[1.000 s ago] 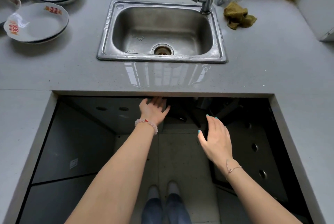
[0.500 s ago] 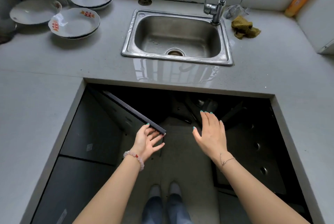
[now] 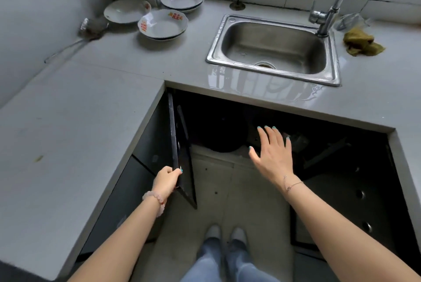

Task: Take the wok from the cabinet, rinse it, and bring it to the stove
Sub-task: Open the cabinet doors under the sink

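Under the grey stone worktop (image 3: 91,122), in the shadowed cabinet below the stainless steel sink (image 3: 333,61), you have a dark round vessel (image 3: 223,131) sitting low near the cabinet mouth. It is probably the wok, but the gloom hides its rim and any handle, so you cannot tell which way its long axis runs. It lies ahead of you, a little to the left of your right hand (image 3: 273,154) on the thumb side, and deeper in than your left hand (image 3: 167,179).

Your right hand is the nearer one and the free one. It hovers at the opening, palm down, fingers straight and spread wide, touching nothing. Your left hand has its fingers curled round the free edge of the black cabinet door (image 3: 184,156), which stands swung out towards you, edge-on between that hand and the vessel.

The reach, as I judge it, falls to the right hand, going forward and leftward into the dark. Feel for the rim before you close on it, since other dim clutter sits just beyond that hand.
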### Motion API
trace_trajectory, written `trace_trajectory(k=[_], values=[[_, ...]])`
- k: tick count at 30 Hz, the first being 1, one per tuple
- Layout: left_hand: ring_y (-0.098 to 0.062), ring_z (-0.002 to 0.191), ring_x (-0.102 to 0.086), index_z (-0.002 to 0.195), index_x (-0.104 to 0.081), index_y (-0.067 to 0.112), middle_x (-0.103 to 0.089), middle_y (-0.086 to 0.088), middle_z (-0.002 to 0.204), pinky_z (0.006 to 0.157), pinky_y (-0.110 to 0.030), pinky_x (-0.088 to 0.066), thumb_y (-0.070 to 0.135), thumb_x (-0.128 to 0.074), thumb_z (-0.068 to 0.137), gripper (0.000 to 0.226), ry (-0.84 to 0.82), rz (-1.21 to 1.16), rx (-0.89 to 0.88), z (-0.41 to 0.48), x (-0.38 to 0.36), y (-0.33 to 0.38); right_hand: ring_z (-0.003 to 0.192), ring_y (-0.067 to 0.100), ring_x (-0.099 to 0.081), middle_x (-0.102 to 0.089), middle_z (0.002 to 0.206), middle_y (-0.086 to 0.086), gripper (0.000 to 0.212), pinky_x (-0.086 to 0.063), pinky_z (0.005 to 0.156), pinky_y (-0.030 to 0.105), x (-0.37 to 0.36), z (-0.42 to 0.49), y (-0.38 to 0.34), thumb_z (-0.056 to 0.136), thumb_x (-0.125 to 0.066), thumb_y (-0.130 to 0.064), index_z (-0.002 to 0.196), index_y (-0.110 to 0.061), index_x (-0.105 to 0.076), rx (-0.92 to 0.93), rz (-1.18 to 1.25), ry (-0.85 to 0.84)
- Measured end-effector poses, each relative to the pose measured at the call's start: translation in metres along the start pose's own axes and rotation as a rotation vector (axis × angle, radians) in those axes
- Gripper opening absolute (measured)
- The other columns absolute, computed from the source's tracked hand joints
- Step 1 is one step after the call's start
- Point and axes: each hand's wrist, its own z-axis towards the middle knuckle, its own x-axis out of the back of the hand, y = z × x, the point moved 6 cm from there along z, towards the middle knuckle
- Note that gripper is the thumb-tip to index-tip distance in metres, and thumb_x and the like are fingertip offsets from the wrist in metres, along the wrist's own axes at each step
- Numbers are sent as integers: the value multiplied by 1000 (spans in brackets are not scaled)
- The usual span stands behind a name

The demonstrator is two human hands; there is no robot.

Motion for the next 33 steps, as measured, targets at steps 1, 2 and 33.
trace_trajectory(k=[1,2,33], values=[[-28,86,-59,85,-56,12,-63,-15,92,89,-47,-50,28,-53,86,17,43,57,-12,-1,10,-3,145,22,-13,-26,154,5,65,-13,115,51,0,0,-4,91,-38,-47,147,-18,-24,12,4,-4],[-30,92,-59,97,-58,10,-64,-17,102,88,-46,-48,29,-52,87,22,82,124,-19,-3,19,-5,145,22,-13,-26,154,5,64,-13,115,51,-1,0,-9,91,-38,-47,147,-18,-24,25,5,-6],[-25,143,-20,145,-26,15,-28,-5,154,114,-50,-14,42,-51,84,71,389,1127,-694,-28,-57,82,145,20,-13,-26,154,3,64,-13,116,52,-21,12,21,92,-38,-46,147,-17,-23,20,9,-75]])
